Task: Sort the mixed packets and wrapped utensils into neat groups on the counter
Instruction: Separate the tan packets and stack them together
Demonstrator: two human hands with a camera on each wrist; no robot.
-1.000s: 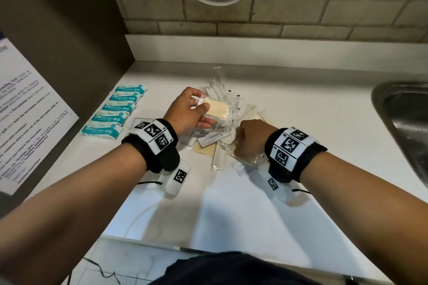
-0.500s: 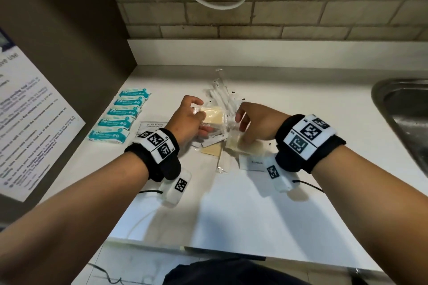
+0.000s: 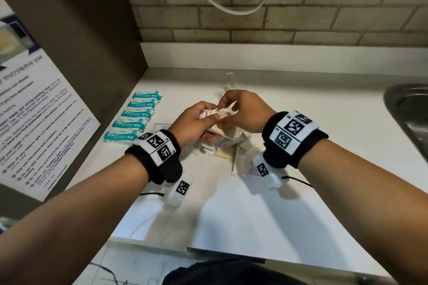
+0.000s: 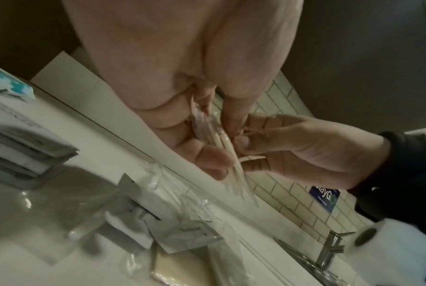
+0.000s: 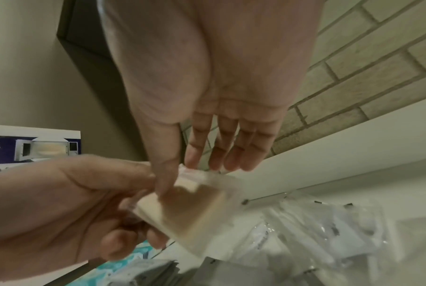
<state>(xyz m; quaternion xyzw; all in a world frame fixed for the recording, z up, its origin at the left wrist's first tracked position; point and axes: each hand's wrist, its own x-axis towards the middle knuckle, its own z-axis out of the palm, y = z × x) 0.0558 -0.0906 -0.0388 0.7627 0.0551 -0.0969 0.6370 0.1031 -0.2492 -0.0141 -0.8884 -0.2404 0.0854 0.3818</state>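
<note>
Both hands meet above the worktop [image 3: 289,122], raised over the mixed pile [image 3: 234,152]. The left hand [image 3: 192,125] has fingers and thumb curled round a small stack of clear-wrapped beige packets [image 3: 222,131], thumb on top, fingers beneath. The right wrist view shows the same stack [image 5: 194,211] fanned out of the left hand [image 5: 60,209], with the beige contents visible through the wrap.

The right hand [image 3: 245,111] pinches the upper edge of the stack between thumb and forefinger; its other fingers [image 5: 233,154] extend loosely behind the wrap. In the left wrist view the right hand [image 4: 292,152] grips the thin packet edges [image 4: 221,139] from the side, facing the left hand [image 4: 182,108]. The stack is clear of the worktop, directly above the pile.

The pile lies just below the hands: clear sleeves, white sachets [image 4: 182,230] and a beige packet [image 3: 225,154], overlapping in no order. Which sleeves hold utensils cannot be told.

Left of the pile, five teal packets [image 3: 136,114] lie in one row, parallel and nearly touching. A white sachet [image 3: 162,127] sits between this row and the left wrist.

A sink [image 3: 410,109] lies at the right edge. A notice on microwave use [image 3: 34,109] is fixed to the dark panel at left.
</note>
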